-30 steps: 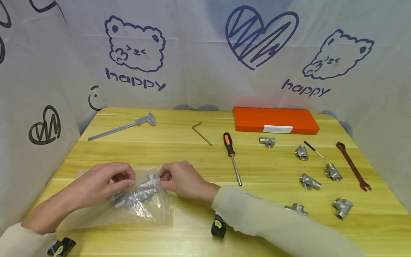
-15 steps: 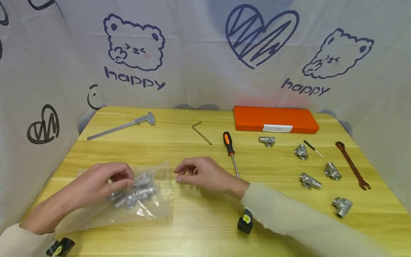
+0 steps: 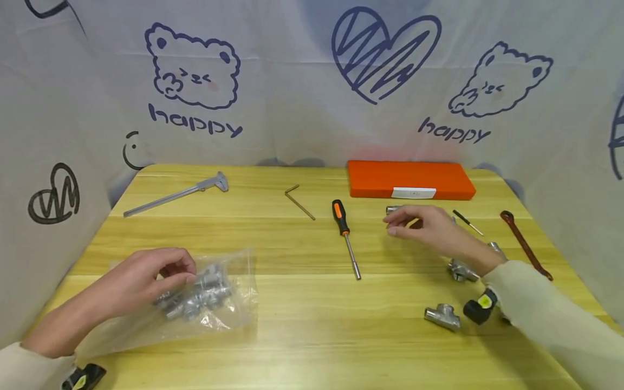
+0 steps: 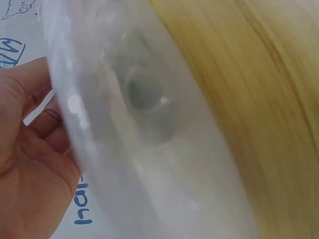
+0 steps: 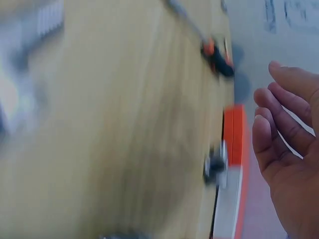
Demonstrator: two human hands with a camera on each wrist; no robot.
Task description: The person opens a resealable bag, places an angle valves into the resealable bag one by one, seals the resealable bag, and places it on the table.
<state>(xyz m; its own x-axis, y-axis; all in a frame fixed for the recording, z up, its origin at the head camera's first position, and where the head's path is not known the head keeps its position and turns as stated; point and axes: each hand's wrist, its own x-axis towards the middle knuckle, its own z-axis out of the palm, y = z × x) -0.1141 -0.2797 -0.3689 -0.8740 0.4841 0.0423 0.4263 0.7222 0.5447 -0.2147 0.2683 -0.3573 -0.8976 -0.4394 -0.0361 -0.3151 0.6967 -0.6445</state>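
Observation:
A clear plastic bag (image 3: 231, 303) with several silver pipe fittings (image 3: 197, 295) inside lies on the yellow wooden table (image 3: 302, 325) at the front left. My left hand (image 3: 184, 275) pinches the bag's upper edge; in the left wrist view the bag (image 4: 149, 149) covers most of the frame, with the left hand (image 4: 30, 139) behind it. My right hand (image 3: 394, 225) hovers at the back right with fingers relaxed and nothing in it, just in front of a silver tee fitting (image 3: 392, 209). In the right wrist view the right hand (image 5: 279, 134) is open beside that fitting (image 5: 215, 164).
Loose tee fittings (image 3: 442, 316) (image 3: 460, 270) lie at the right. An orange case (image 3: 409, 179) sits at the back. A black-and-orange screwdriver (image 3: 343, 227), hex key (image 3: 298, 201), caliper (image 3: 175, 194), small screwdriver (image 3: 468, 222) and red wrench (image 3: 524, 244) lie around. Printed cloth walls the table.
My right hand let go of the bag and moved right and back across the table to the tee fitting by the orange case. The left hand stayed on the bag.

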